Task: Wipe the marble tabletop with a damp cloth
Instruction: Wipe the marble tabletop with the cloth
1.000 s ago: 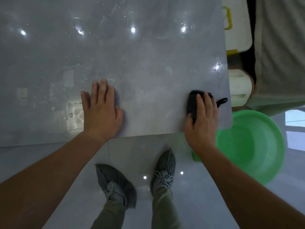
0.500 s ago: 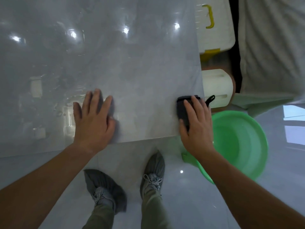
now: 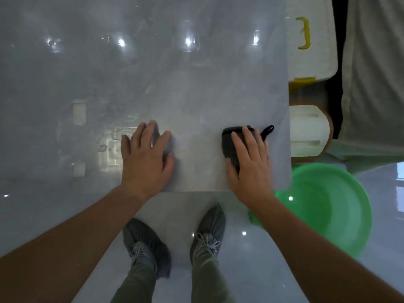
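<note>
To wipe well, the right hand [image 3: 249,162] should press evenly through a flat palm and draw the cloth [image 3: 229,141] across the table [image 3: 175,73] in overlapping strokes, with the left hand [image 3: 146,158] bracing flat on the marble. Neither grip closes on anything; the fingers lie straight. The cloth is dark and folded into a compact pad, with a small loop poking out. It lies under the right fingers near the table's near right corner.

Dim, cool overhead light, ceiling-lamp glare spots on glossy marble tabletop [image 3: 196,95], soft motion blur, wide-angle edge bending
</note>
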The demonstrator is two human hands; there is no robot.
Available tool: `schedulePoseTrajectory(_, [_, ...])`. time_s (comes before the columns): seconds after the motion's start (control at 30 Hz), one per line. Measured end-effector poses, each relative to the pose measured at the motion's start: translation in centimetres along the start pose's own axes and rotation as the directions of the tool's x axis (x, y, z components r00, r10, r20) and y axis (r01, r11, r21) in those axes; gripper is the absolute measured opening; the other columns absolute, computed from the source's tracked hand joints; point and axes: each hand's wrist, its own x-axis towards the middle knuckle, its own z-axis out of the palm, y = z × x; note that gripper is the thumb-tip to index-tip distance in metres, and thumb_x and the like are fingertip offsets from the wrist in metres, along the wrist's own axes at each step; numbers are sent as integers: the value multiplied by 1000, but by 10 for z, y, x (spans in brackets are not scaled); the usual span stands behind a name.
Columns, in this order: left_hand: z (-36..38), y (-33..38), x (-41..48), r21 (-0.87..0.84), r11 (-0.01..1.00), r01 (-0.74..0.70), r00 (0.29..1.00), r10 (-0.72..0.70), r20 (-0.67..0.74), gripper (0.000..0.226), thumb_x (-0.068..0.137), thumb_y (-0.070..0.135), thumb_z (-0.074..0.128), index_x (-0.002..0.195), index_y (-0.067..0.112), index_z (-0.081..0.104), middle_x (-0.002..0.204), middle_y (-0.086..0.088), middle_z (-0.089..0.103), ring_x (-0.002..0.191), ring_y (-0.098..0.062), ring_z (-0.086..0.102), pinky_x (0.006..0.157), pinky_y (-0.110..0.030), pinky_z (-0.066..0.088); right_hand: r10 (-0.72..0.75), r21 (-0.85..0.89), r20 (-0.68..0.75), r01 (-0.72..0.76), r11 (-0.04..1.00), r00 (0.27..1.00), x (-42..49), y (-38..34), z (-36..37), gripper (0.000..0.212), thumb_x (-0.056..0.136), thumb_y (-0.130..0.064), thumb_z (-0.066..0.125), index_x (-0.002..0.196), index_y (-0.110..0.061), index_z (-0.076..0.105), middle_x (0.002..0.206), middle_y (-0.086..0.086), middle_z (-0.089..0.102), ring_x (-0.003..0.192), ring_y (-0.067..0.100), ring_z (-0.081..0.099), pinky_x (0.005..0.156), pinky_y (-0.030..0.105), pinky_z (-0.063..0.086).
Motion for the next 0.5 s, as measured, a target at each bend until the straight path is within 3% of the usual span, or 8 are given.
schedulePoseTrajectory(0.17, [-8,-11,1,-34,999,-36,999,36,3,54,92,40,35,142,26,50,158,-9,37,147,-30,30,112,-57,28,245,5,-114,-246,969,963,100,-3,-8,62,99,-32,50,156,-18,31,167,12,20,154,36,14,125,56,15])
schedulePoseTrajectory(0.23, [-15,-26,2,-135,989,-53,999,53,-3,58,93,37,36,149,23,42,160,-8,35,146,-28,31,112,-52,30,152,-22,-104,-155,988,983,102,-25,4,61,96,-31,49,154,-16,36,164,14,27,153,38,19,123,57,18])
schedulePoseTrajectory(0.37, [-33,-90,0,-189,981,-43,997,29,-75,59,94,30,44,151,13,38,159,-15,33,145,-35,31,114,-52,32,-210,17,23,210,978,977,47,-107,52,62,90,-28,53,150,-17,44,161,12,35,152,37,24,121,58,23])
schedulePoseTrajectory(0.5, [-40,-165,-9,-54,998,-8,998,4,-65,56,94,32,41,147,15,43,160,-19,31,148,-40,25,118,-59,24,-258,83,94,250,965,962,20,-162,79,62,92,-25,52,152,-17,42,163,8,33,154,32,20,124,56,17])
